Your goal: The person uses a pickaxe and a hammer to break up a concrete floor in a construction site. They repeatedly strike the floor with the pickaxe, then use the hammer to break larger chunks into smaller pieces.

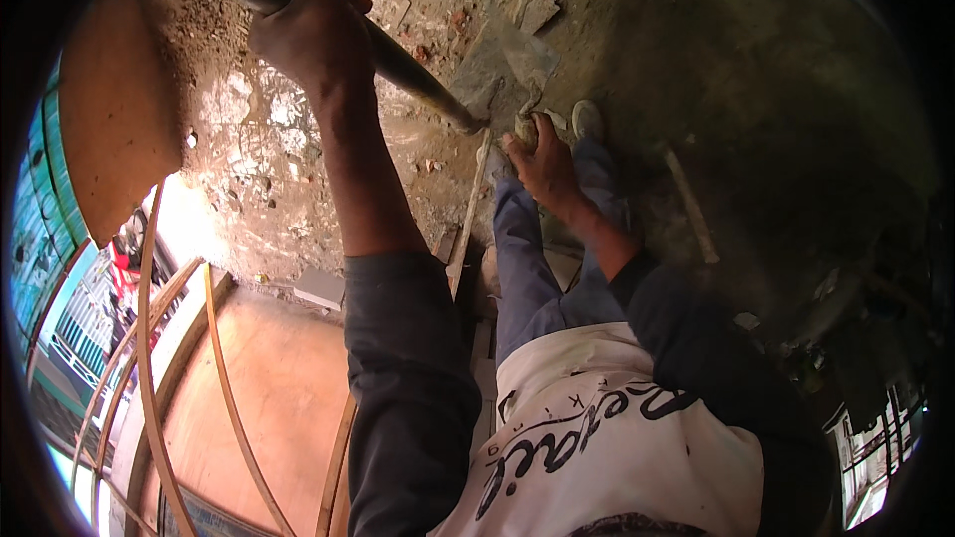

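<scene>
L hand (318, 40) was up & fwd, upper L of the view, arm nearly straight from the dark sleeve (403, 338). Its fingers were wrapped round a pole (413, 74) — thick at the upper L end, narrow at the far end — so it was closed in a full grip. The pole ran slantwise from upper L down to abt mid-view, its far end near the R hand (545, 167).

R arm was bent, forearm angled up & L across the R thigh, hand lower & closer in than the L. It was closed on the handle of a trowel (502, 55), thumb & index side up by the grip; exact finger wrap was partly hidden. Blade pointed away from the body, over the dirt floor (249, 129), above the feet in view. Couldn't tell if the blade touched the ground.

A thin strip (470, 214) ran from near the pole's far end down past the L leg. Rubble (539, 12) lay beyond the blade; a stick (691, 204) lay on the floor well R of the legs. Lower L — a wood board (274, 378), apart from both hands.
</scene>
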